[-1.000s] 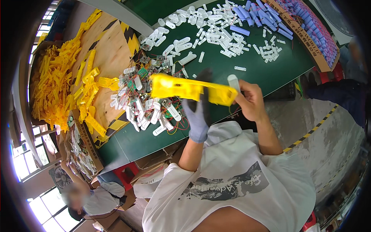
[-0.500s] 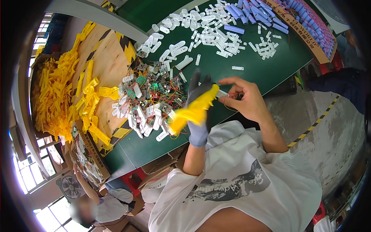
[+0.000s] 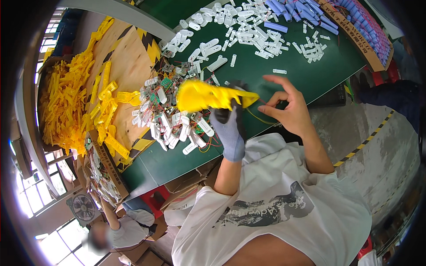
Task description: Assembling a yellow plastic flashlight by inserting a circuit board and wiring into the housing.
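Observation:
My left hand (image 3: 230,128), in a grey and black glove, grips a long yellow plastic housing (image 3: 206,95) above the green table. Its wide end points left and its narrow tip reaches right. By that tip is my bare right hand (image 3: 289,108), index finger raised, thumb and another finger pinching thin wires (image 3: 261,118), one yellow and one reddish. What lies inside the housing is hidden. Left of my gloved hand sits a heap of white casings (image 3: 165,128) tangled with wired circuit boards (image 3: 166,83).
White plastic parts (image 3: 248,31) and purple cylindrical cells (image 3: 276,26) lie across the far table. A carton (image 3: 361,46) of cells stands far right. Yellow housings (image 3: 66,106) are piled left by a wooden board (image 3: 122,66). A person (image 3: 128,228) works at lower left.
The yellow housing has swung from a steep slant to nearly level, its wide end rising leftward. My right fingers have moved slightly right, and a light piece between them no longer shows.

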Action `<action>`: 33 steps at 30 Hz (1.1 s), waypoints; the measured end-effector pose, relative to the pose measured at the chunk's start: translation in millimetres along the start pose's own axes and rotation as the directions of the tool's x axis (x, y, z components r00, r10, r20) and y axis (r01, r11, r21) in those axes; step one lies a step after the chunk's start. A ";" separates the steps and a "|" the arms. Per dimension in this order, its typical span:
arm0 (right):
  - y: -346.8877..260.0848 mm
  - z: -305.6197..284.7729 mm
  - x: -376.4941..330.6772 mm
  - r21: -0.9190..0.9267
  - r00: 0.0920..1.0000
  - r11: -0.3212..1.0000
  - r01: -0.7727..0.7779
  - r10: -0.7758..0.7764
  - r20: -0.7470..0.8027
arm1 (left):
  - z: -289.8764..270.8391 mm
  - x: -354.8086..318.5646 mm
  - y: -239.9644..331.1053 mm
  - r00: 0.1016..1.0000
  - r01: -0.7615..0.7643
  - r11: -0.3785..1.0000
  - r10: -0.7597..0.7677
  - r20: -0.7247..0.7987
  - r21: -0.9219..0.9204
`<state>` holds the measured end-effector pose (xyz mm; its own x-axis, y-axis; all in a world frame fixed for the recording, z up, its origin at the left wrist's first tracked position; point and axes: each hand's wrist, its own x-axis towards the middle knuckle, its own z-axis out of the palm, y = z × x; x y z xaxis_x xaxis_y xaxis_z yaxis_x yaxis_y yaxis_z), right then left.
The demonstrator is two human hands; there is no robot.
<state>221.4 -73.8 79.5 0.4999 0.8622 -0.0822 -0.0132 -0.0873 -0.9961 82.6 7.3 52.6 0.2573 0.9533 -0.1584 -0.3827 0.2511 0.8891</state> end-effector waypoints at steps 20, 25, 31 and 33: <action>17.9 -48.8 3.5 0.604 0.914 0.796 0.036 -0.271 0.302 | 7.0 16.5 28.5 0.923 -0.351 0.901 0.379 -0.069 0.255; 6.3 -37.2 22.3 0.513 0.953 0.844 0.154 -0.264 0.148 | 3.8 11.9 23.3 0.985 -0.171 0.945 0.155 0.080 0.278; -1.8 -2.6 37.7 -0.064 0.951 0.951 0.303 -0.306 -0.050 | 3.6 -1.7 9.6 0.961 -0.059 0.964 -0.016 0.277 0.261; 4.0 5.9 41.3 -0.130 0.927 0.924 0.361 -0.370 -0.056 | 9.9 -6.7 14.8 0.924 0.094 0.978 -0.155 0.348 0.185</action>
<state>236.9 -35.7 71.9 0.5169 0.8039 0.2941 0.2809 0.1652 -0.9454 84.1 3.0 71.1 0.6063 0.7837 -0.1348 -0.1857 0.3043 0.9343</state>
